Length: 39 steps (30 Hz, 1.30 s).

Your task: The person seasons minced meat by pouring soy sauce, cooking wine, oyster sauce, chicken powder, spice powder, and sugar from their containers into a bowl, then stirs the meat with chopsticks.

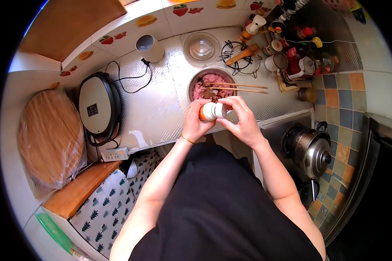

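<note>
My left hand [195,122] is wrapped round a small spice jar [210,112] with an orange-brown body and a white top. The jar lies tilted on its side, its top pointing right. At that end, the thumb and fingers of my right hand [245,122] pinch the white cap [221,110]. Whether the cap is still joined to the jar, I cannot tell. Just beyond my hands stands a metal bowl [190,87] of pink minced meat [215,80] with brown seasoning on it. A pair of chopsticks [248,88] rests across the bowl, sticking out to the right.
A glass lid [201,47] and a wire rack [234,61] with a wooden tool [244,54] lie behind the bowl. Seasoning bottles and jars crowd the back right. An electric griddle [96,106] and a power strip [115,154] are left; a lidded pot [311,150] sits right.
</note>
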### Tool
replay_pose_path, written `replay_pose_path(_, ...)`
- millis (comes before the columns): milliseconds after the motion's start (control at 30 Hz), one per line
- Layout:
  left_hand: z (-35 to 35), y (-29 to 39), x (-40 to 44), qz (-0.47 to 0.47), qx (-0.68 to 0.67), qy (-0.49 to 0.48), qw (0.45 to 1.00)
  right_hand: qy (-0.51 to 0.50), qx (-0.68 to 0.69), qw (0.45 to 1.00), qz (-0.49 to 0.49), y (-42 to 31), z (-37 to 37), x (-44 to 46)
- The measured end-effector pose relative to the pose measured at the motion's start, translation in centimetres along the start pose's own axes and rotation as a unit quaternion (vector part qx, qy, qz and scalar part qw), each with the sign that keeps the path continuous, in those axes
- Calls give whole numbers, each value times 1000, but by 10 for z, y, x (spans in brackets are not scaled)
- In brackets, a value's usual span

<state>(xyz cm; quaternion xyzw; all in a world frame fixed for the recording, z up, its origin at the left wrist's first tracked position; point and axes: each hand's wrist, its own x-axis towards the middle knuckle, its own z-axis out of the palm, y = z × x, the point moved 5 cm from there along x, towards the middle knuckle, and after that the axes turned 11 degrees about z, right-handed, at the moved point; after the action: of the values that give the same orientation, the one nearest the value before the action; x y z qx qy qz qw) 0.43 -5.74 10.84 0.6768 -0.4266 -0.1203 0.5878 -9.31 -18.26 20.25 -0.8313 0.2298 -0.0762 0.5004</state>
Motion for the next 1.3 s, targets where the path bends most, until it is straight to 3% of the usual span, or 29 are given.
replay_pose_path(267, -30, 36, 12, 44, 14, -80, 996, -11, -111, 986, -125, -36, 0, -10)
replay_pose_path(433, -43, 45, 9, -74, -120, -187, 972, -31, -165, 963, -213, -54, 1, -22)
replay_pose_path(533, -45, 55, 7, -69, -118, -216, 967, -74, -224, 969, -77, -62, -4, -26)
replay_pose_path(567, -45, 59, 6, -55, -105, -221, 968, -38, -277, 957, -76, -61, -4, -26)
replay_pose_path(700, -45, 72, 5, -48, -125, -219, 966, -118, -458, 872, 125, -59, -7, -21)
replay_pose_path(800, -44, 66, 4, -50, -155, -219, 962, 37, -285, 947, -143, -97, -18, -40)
replay_pose_path(933, -46, 70, 2, -67, -181, -242, 951, -114, -310, 938, -102, -91, -9, -51)
replay_pose_path(1167, -46, 83, 1, -33, -136, -292, 946, -65, -451, 881, 131, -57, -4, -42)
replay_pose_path(1267, -46, 77, -1, -51, -171, -283, 942, -10, -372, 925, 72, -79, -15, -50)
replay_pose_path(1300, -47, 74, -3, -63, -179, -283, 940, -3, -329, 944, -6, -92, -13, -53)
